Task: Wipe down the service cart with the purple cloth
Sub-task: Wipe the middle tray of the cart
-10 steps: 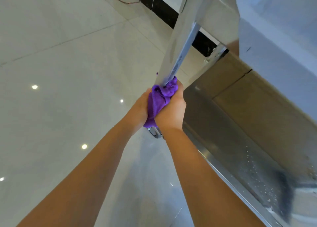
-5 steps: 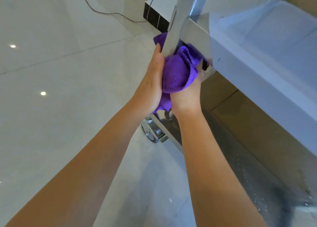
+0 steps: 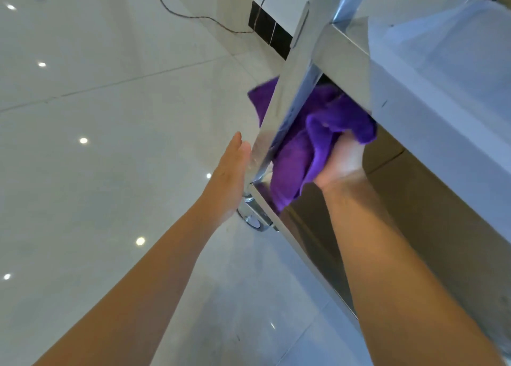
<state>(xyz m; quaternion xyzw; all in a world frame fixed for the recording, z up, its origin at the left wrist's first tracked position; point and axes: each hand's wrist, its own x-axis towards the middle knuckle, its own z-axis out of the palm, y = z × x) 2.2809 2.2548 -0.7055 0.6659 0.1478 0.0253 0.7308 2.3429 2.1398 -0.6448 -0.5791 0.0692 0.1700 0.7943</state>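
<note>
The steel service cart (image 3: 431, 94) fills the right side, with a shiny corner post (image 3: 287, 103) running down to its lower shelf (image 3: 312, 227). The purple cloth (image 3: 318, 139) is bunched behind that post, just under the upper shelf, and a corner of it sticks out left of the post. My right hand (image 3: 341, 163) grips the cloth from below and holds it against the inner side of the post. My left hand (image 3: 231, 177) lies flat with straight fingers against the post's outer face, off the cloth.
A caster wheel (image 3: 254, 222) sits under the cart's corner, just below my left wrist. Glossy white floor tiles (image 3: 110, 158) spread to the left. A thin cable (image 3: 193, 14) trails across the floor toward the dark skirting (image 3: 268, 31) of the far wall.
Both hands slid the cloth up the post from near the caster to under the upper shelf. My left hand has since let go of the cloth and dropped lower, flat on the post.
</note>
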